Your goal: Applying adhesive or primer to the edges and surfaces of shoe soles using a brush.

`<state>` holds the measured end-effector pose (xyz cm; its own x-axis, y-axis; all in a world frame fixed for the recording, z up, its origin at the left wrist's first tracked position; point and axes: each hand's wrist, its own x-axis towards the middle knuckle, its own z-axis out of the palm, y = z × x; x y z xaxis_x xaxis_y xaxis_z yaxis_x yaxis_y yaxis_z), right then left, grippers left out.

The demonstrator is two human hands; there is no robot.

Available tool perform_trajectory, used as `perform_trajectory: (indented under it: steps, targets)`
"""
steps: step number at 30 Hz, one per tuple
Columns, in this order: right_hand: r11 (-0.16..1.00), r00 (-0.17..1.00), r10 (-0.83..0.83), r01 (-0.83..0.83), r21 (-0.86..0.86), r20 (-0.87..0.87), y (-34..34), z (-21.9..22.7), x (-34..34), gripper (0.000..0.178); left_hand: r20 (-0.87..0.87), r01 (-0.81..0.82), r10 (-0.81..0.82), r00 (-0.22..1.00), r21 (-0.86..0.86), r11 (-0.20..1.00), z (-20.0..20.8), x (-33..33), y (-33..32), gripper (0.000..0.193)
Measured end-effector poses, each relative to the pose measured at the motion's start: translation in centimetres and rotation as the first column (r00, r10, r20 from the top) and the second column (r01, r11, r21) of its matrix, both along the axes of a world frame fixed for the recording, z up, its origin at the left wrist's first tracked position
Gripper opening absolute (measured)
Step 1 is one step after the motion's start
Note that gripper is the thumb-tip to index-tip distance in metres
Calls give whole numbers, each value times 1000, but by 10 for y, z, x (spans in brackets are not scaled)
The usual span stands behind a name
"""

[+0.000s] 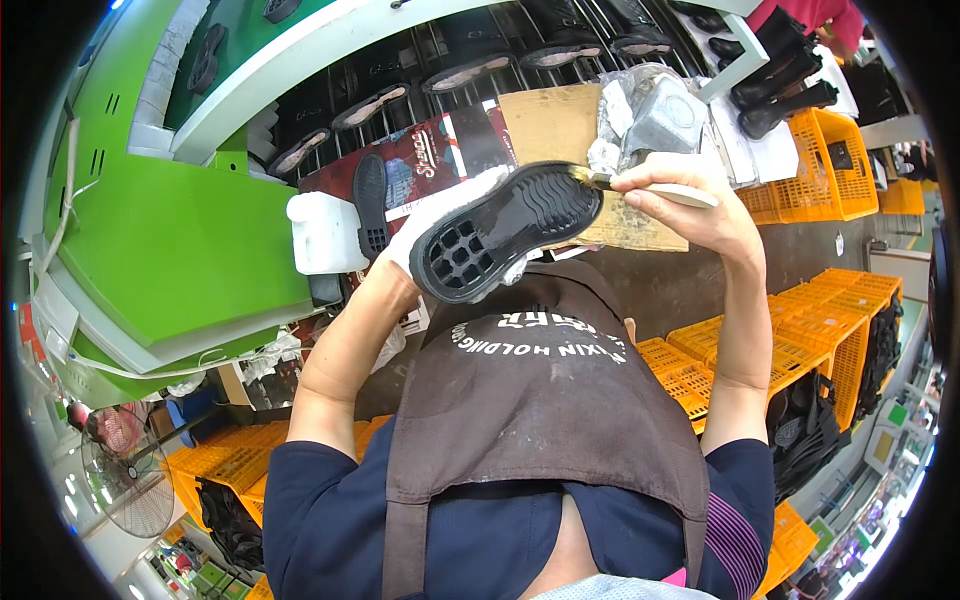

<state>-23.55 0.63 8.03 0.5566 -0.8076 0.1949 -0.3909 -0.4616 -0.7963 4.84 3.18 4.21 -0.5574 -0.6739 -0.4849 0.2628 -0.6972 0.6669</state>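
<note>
A black shoe sole is held up in front of my apron, with its face of square hollows and wavy ridges turned toward me. My left hand, in a white glove, grips it from behind and along its edge; most of the fingers are hidden by the sole. In my bare right hand is a brush with a pale flat handle, pinched between thumb and fingers. The brush's bristles touch the sole's ridged end near the rim. The surface of the sole looks shiny.
A second black sole lies beside a white plastic jug. Beyond my hands are a cardboard sheet, a plastic-wrapped grey container and a rack of black footwear. A green machine stands left, orange crates right.
</note>
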Motion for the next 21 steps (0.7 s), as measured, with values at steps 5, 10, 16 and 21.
perform_trajectory:
  steps: [5,10,16,21]
  targets:
    - [951,964,-267,261,163,15,13,-2,24,13,24,-27,34,999,-262,965,-11,1,3,42]
    - [820,902,-391,250,515,184,20,-5,45,17,114,25,19,993,-370,929,-6,-4,1,42]
    - [886,895,-299,131,445,332,19,12,36,12,-74,-194,186,980,-111,975,-20,0,4,46]
    - [969,1000,-15,19,-245,19,28,-4,57,20,-273,-211,210,939,25,977,-26,3,-3,45]
